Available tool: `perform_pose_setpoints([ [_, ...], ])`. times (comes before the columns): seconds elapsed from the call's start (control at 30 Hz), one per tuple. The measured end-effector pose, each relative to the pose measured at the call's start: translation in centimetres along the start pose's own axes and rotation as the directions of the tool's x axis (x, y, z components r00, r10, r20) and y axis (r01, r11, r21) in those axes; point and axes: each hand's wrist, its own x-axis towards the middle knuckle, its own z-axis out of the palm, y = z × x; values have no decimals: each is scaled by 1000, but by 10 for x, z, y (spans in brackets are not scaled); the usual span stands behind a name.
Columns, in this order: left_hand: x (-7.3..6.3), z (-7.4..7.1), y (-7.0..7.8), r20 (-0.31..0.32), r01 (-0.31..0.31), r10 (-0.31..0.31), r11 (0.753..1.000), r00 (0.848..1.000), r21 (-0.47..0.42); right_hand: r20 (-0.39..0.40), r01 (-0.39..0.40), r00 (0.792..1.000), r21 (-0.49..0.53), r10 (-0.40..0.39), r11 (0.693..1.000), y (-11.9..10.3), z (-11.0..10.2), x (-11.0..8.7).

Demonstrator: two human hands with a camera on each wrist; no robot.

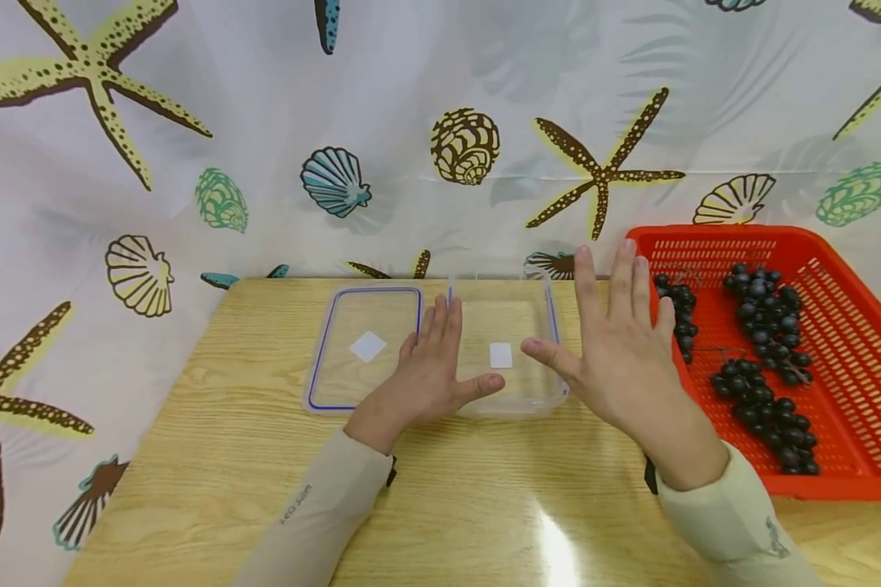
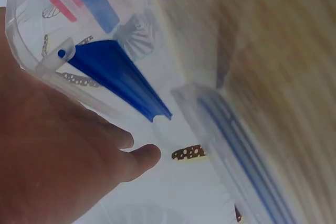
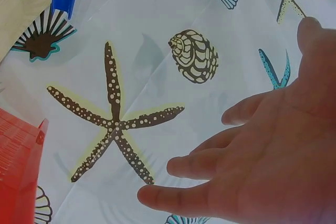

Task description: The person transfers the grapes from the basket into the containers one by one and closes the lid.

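My left hand (image 1: 429, 371), fingers straight and thumb spread, is over the gap between a clear plastic lid (image 1: 382, 314) with a blue seal and a clear plastic container (image 1: 510, 401). It holds nothing; whether it touches either one, I cannot tell. Blue side clips (image 2: 118, 77) of the container appear beside that hand in the left wrist view. Raised between the container and a red plastic basket (image 1: 741, 236), my right hand (image 1: 624, 363) spreads its fingers and holds nothing. Bunches of dark grapes (image 1: 767, 314) lie in the basket, one partly hidden by the right hand.
Beneath everything is a wood-grain table (image 1: 235, 456). Behind it hangs a white cloth (image 1: 396, 73) printed with starfish and shells. White squares (image 1: 368, 346) mark the lid and the container. One basket edge (image 3: 21, 171) shows in the right wrist view.
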Motion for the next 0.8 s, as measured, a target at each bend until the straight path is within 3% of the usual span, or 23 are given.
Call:
perform_pose_setpoints([
  [0.13, 0, 1, 0, 32, 23, -22, 999, 999, -27, 0, -17, 1000, -3, 17, 1000, 0, -4, 1],
  [0.4, 4, 4, 3, 35, 67, -66, 998, 997, -17, 9, -36, 999, 10, 35, 999, 3, -12, -1],
  [0.8, 5, 3, 5, 27, 105, -106, 994, 994, 28, 95, 31, 995, 35, -34, 999, 1, -18, -5],
])
